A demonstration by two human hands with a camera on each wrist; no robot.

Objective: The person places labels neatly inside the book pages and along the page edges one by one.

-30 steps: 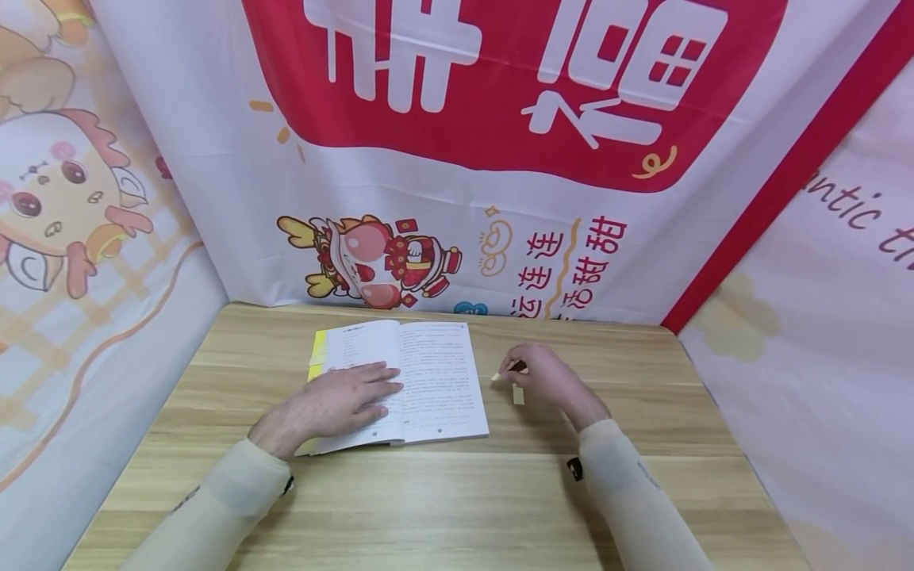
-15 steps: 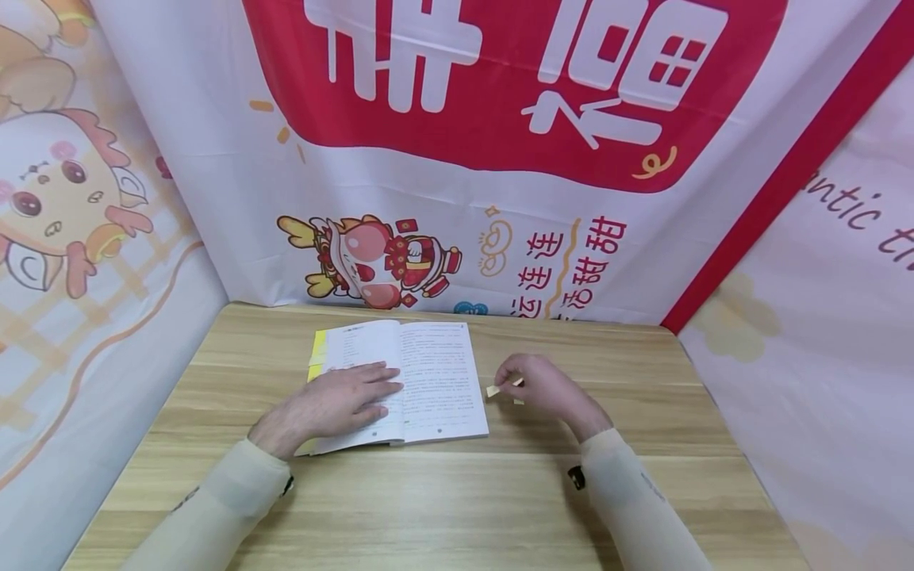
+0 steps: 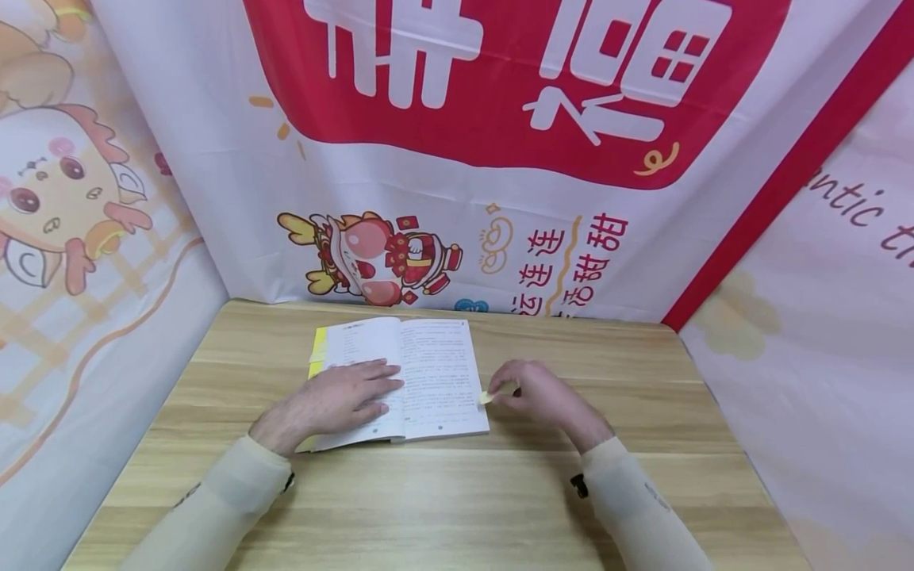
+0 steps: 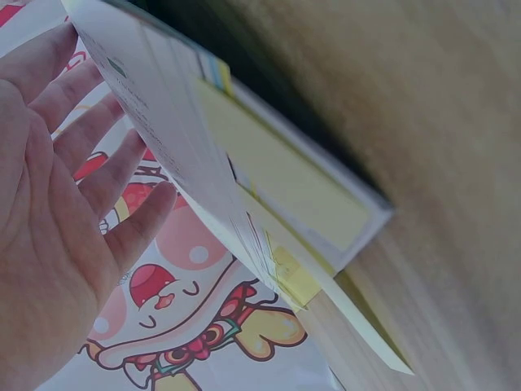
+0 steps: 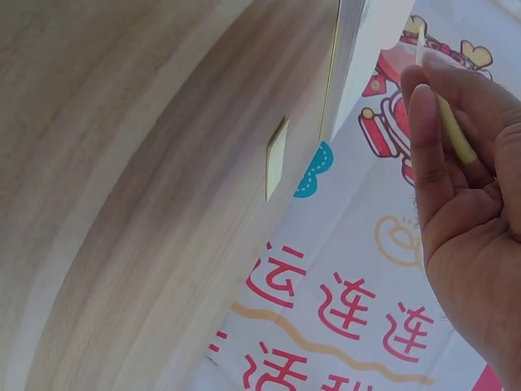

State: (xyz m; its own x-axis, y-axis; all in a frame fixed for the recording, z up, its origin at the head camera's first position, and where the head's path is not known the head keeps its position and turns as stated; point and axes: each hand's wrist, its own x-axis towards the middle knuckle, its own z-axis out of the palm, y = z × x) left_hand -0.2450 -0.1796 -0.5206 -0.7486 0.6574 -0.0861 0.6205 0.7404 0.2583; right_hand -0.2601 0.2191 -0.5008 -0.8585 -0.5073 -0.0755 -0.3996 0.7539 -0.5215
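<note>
An open book [image 3: 443, 373] lies on the table. Across its left page rests my left hand [image 3: 346, 396], fingers straight and spread. In the left wrist view, pale yellow sticky notes [image 4: 285, 175] line the book's outer edge, one sticking out past it. My right hand [image 3: 543, 396] pinches a small pale yellow sticky note [image 3: 485, 397] between thumb and fingers, at the right page's outer edge. Whether the note touches the page cannot be told. The right wrist view shows a yellow strip [image 5: 457, 134] in those fingers. A small yellow sticky note pad [image 5: 277, 159] lies on the table nearby, hidden in the head view.
The wooden table [image 3: 443, 507] runs back to a white and red printed cloth [image 3: 428, 182]. Patterned cloths hang at the left [image 3: 86, 317] and right [image 3: 807, 357] sides. A small black piece [image 3: 580, 485] shows under the right sleeve.
My right hand has moved left and slightly down with the sticky note, from beside the book to its right page edge. My left hand has stayed on the left page.
</note>
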